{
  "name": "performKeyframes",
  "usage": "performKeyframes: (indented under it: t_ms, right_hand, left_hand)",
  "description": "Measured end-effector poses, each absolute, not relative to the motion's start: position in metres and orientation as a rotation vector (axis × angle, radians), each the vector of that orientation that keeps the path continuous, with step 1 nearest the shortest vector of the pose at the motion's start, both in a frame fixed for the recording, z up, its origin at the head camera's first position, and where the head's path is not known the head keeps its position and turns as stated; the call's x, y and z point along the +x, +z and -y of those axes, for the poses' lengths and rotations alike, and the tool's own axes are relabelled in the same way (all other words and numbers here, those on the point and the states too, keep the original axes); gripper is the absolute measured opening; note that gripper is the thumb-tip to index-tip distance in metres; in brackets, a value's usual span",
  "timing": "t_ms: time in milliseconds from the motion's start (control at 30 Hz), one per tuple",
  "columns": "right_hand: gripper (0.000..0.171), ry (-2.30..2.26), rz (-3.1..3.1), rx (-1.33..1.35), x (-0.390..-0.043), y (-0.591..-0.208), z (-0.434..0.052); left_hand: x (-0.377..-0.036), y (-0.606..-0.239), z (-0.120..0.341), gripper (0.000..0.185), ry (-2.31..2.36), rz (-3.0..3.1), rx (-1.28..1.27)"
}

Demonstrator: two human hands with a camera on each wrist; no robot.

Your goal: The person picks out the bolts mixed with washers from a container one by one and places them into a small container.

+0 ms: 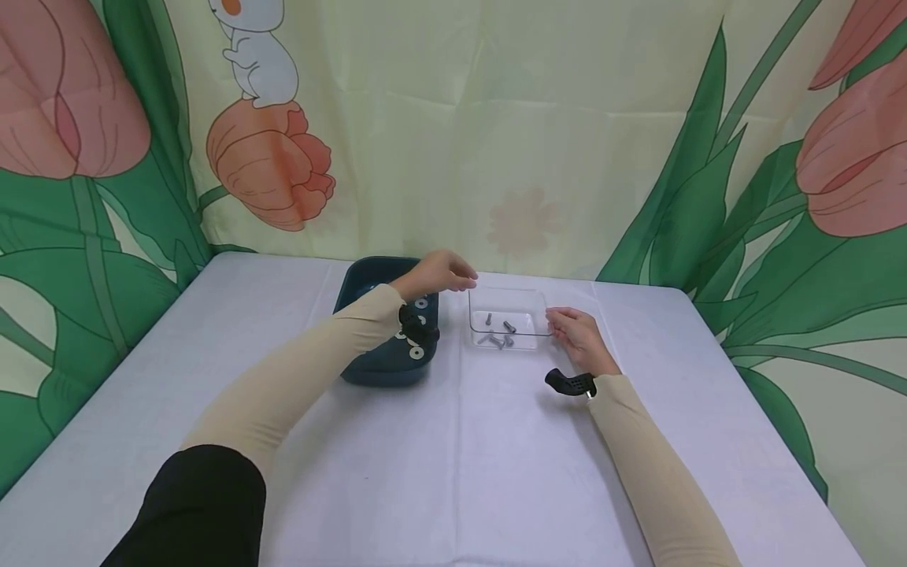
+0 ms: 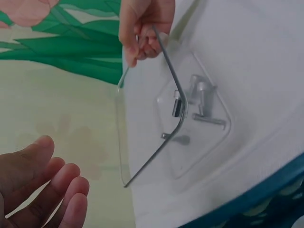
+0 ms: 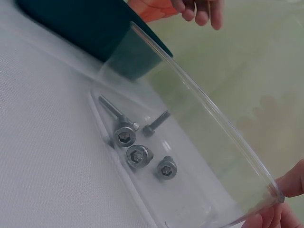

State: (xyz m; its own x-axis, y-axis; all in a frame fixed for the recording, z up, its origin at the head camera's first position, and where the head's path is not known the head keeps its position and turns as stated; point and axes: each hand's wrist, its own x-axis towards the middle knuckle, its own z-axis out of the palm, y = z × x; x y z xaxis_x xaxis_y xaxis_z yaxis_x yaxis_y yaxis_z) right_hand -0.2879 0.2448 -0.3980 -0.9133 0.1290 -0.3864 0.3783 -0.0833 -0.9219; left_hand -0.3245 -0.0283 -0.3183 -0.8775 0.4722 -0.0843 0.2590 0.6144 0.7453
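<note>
Head view: left hand [image 1: 441, 273] raised above the gap between dark teal bin [image 1: 368, 370] and clear plastic tray [image 1: 507, 294], fingers loosely extended, holding nothing; washers [image 1: 416, 352] lying inside the bin; right hand [image 1: 577, 337] at the tray's right rim, fingertips pinching its edge; tray resting on white tablecloth [image 1: 468, 457], socket-head bolts [image 1: 497, 339] scattered on its floor; tulip-print backdrop [image 1: 453, 118] behind. Left wrist view: left hand [image 2: 38, 190] low in the corner, fingers relaxed and slightly apart, clear of the tray [image 2: 142, 166]; right hand [image 2: 145, 26] gripping the far rim between thumb and fingers; bolts [image 2: 202, 102] clustered near the tray's middle. Right wrist view: tray [image 3: 199, 95] close up, bolts [image 3: 137, 154] grouped near the nearer wall, hex sockets facing up; right-hand fingertips [image 3: 289, 183] on the rim at the lower right corner; left hand [image 3: 190, 8] hovering beyond the bin [image 3: 85, 28], fingers hanging loose.
</note>
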Motion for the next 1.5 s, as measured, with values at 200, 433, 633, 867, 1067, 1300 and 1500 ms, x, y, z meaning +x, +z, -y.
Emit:
performKeyframes:
  t_ms: [200, 433, 633, 867, 1067, 1300, 1500]
  right_hand:
    - [0.020, -2.092, -2.001, 0.591, -0.288, -0.398, -0.246]
    - [0.032, -2.073, -2.018, 0.593, -0.286, -0.395, -0.246]
    - [0.022, -2.116, -2.015, 0.550, -0.285, -0.396, -0.244]
    - [0.016, -2.160, -2.011, 0.500, -0.282, -0.395, -0.242]
    - [0.014, -2.168, -1.988, 0.518, -0.279, -0.391, -0.241]
    - [0.025, -2.143, -1.998, 0.542, -0.277, -0.388, -0.239]
    - [0.024, -2.148, -2.012, 0.514, -0.280, -0.393, -0.242]
  left_hand:
    - [-0.326, -0.315, 0.050, 0.031, 1.102, -2.611, 0.592]
    - [-0.330, -0.320, 0.073, 0.028, 1.142, -2.644, 0.573]
    - [-0.336, -0.333, 0.090, 0.028, 1.169, -2.658, 0.534]
    - [-0.346, -0.355, 0.100, 0.026, 1.158, -2.699, 0.394]
    - [-0.350, -0.367, 0.101, 0.025, 1.161, -2.688, 0.244]
    - [-0.361, -0.379, 0.096, 0.025, 1.169, -2.664, 0.161]
    - [-0.373, -0.390, 0.092, 0.022, 1.165, -2.652, 0.092]
